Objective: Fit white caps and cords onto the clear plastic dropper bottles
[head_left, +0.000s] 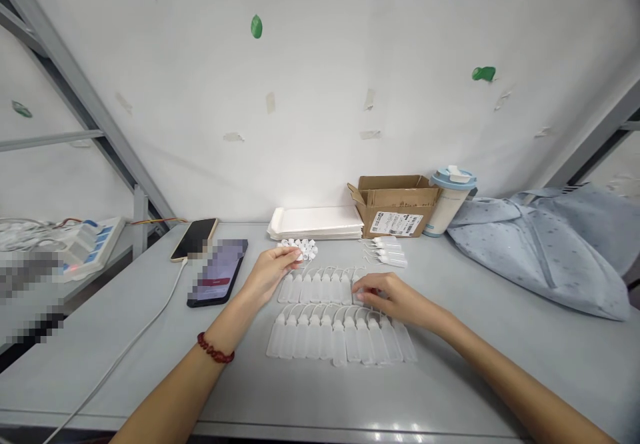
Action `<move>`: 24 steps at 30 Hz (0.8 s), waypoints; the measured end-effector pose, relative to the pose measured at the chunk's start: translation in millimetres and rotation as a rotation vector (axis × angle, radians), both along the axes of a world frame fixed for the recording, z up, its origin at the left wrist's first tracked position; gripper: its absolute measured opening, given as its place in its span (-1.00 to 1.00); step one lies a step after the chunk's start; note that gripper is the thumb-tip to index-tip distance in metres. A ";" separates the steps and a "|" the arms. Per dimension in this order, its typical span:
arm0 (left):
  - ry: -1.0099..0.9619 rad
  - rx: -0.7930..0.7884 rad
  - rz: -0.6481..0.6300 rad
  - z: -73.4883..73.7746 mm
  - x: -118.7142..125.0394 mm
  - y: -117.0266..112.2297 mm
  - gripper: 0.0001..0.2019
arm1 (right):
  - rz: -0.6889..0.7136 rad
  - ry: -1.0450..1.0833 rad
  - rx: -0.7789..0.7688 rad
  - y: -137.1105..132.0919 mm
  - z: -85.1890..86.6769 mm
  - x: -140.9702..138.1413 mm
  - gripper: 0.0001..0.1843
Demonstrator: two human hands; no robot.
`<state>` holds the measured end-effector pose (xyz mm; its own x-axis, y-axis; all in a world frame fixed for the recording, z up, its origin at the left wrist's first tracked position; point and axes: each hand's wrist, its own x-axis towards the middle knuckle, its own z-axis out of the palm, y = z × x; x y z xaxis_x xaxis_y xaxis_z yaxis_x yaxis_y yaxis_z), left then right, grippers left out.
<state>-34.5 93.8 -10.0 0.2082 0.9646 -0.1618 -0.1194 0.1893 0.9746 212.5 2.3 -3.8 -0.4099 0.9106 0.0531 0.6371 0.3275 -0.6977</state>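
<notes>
Two rows of small translucent plastic bottles with thin white cords at their necks lie on the grey table, an upper row [315, 289] and a longer lower row [327, 341]. My left hand [270, 276] has its fingertips pinched together at the near edge of a pile of small white caps [309, 249]. What lies between those fingertips is too small to make out. My right hand [393, 297] is closed at the right end of the upper row, thumb and forefinger on a bottle there. Its fingers partly hide that bottle. Several more corded bottles [390, 252] lie beyond my right hand.
Behind the caps are stacked white trays [317, 221], an open cardboard box [395, 211] and a lidded cup [445, 207]. A pale blue cloth bag [540, 251] lies right. On the left are two phones [220, 274] [195, 239], a white cable [145, 331] and a power strip [100, 247].
</notes>
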 end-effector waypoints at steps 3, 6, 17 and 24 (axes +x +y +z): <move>-0.082 -0.061 -0.010 -0.3 1.8 -0.3 -0.89 | -0.006 -0.010 -0.015 1.6 -2.3 1.4 -0.69; -0.136 -0.097 -0.010 0.1 2.4 -0.4 -0.92 | -0.006 -0.043 -0.014 2.0 -2.8 1.9 -0.68; -0.201 -0.109 0.021 7.9 6.7 -7.9 -0.88 | -0.082 -0.090 0.246 5.4 -7.5 4.6 -0.69; -0.202 -0.029 -0.162 9.7 15.6 -20.7 -0.83 | -0.059 -0.031 0.421 -6.2 -3.7 -7.0 -0.79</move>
<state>-18.9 73.1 -0.3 0.3903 0.9116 -0.1287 -0.2773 0.2497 0.9277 205.6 -3.9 -7.5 -0.3651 0.8338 0.4140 0.6821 0.5423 -0.4906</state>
